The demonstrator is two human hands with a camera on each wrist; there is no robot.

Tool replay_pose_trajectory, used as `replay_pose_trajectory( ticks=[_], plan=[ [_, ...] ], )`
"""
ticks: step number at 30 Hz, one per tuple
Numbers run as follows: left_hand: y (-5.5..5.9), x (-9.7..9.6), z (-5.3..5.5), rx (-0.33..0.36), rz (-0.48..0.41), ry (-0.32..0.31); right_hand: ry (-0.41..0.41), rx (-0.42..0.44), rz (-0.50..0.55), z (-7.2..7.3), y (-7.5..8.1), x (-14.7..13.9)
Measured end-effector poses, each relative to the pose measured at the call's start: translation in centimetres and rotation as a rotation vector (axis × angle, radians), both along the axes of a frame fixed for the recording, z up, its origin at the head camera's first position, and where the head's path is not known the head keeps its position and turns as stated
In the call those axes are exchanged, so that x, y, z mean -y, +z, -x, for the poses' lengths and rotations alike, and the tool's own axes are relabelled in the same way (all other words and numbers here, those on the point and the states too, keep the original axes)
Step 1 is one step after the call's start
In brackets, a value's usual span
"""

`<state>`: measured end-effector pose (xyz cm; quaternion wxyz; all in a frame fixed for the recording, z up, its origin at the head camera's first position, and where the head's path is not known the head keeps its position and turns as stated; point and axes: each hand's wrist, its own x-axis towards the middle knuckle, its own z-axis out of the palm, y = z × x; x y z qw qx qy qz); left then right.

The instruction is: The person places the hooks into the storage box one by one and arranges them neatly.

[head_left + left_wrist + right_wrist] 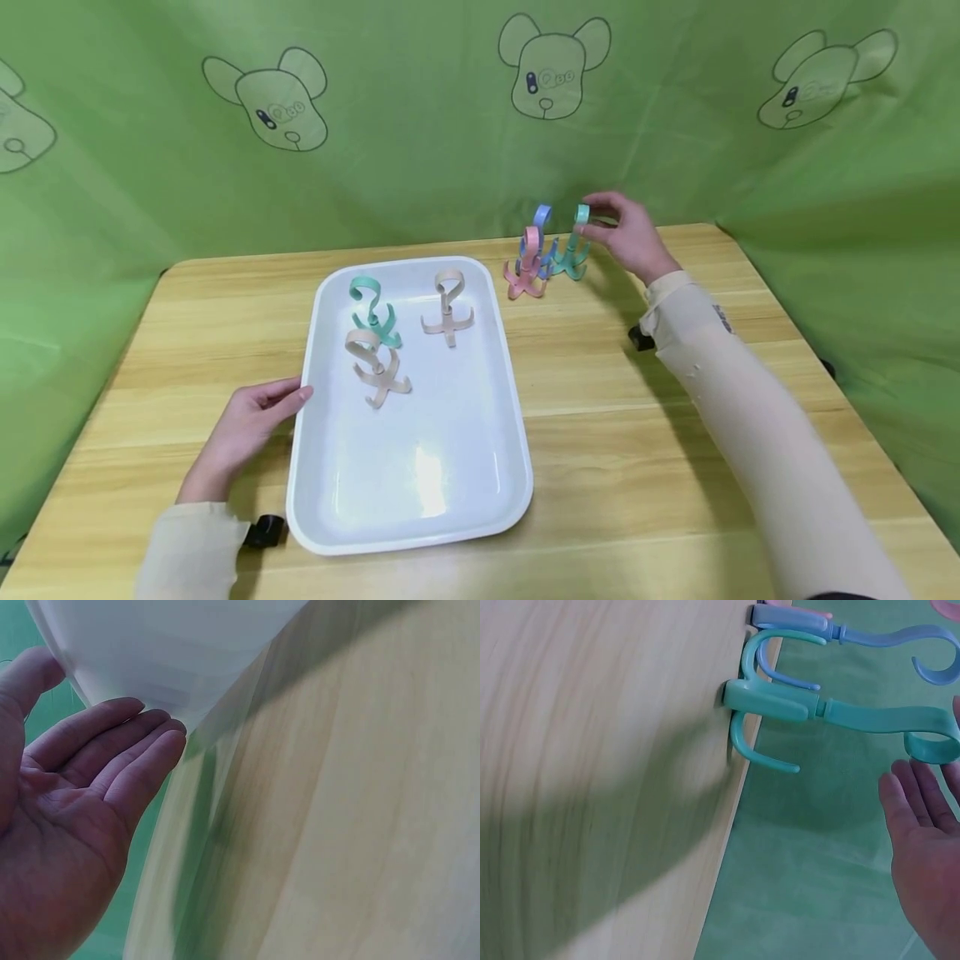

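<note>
A white tray [450,433] lies on the table, holding one green multi-prong hanging hook [378,325] and two beige hooks, one near [381,379] and one far [447,317]. My left hand [251,425] pinches the tray's left side, thumb at the rim and fingers against the outer wall. Beyond the tray's far right corner, another green hook [772,701] stands on its prongs. My right hand [626,233] is at this hook's curled top, its fingers nearly straight in the right wrist view; whether they touch is unclear. A blue hook [795,621] and a pink hook [528,262] stand beside it.
The wooden table [600,467] has its far edge just behind the standing hooks. A green curtain [420,167] with mouse-head outlines hangs behind and along the sides. Black wrist devices [265,531] sit by both cuffs.
</note>
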<state>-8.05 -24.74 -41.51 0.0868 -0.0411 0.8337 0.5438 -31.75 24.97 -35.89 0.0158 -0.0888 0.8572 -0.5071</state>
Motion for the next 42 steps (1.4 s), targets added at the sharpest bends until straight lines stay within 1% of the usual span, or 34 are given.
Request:
replay_pose_trajectory(
  ticks=[3, 6, 14, 21, 25, 33, 42],
  plan=[
    [0.0, -0.1, 0.0, 0.001, -0.008, 0.003, -0.040, -0.013, -0.009, 0.1, 0.0, 0.0],
    [0.0, -0.1, 0.0, 0.002, -0.010, 0.004, -0.063, -0.019, -0.015, 0.1, 0.0, -0.1],
    [0.0, -0.1, 0.1, -0.002, 0.000, -0.001, -0.075, -0.030, -0.015, -0.3, 0.6, -0.7],
    [-0.3, 0.0, 0.1, -0.005, 0.000, -0.002, -0.082, -0.034, -0.007, -0.8, 1.3, -1.4],
    [-0.4, 0.0, 0.1, -0.004, -0.005, -0.004, -0.086, -0.038, 0.007, -1.3, 1.7, -1.7],
    [-0.1, 0.0, 0.1, 0.002, -0.003, -0.001, -0.082, -0.067, 0.053, -2.6, 2.7, -2.1],
    [-0.3, 0.0, 0.2, 0.005, -0.006, 0.001, -0.059, -0.100, 0.102, -4.0, 4.0, -1.9]
  ],
)
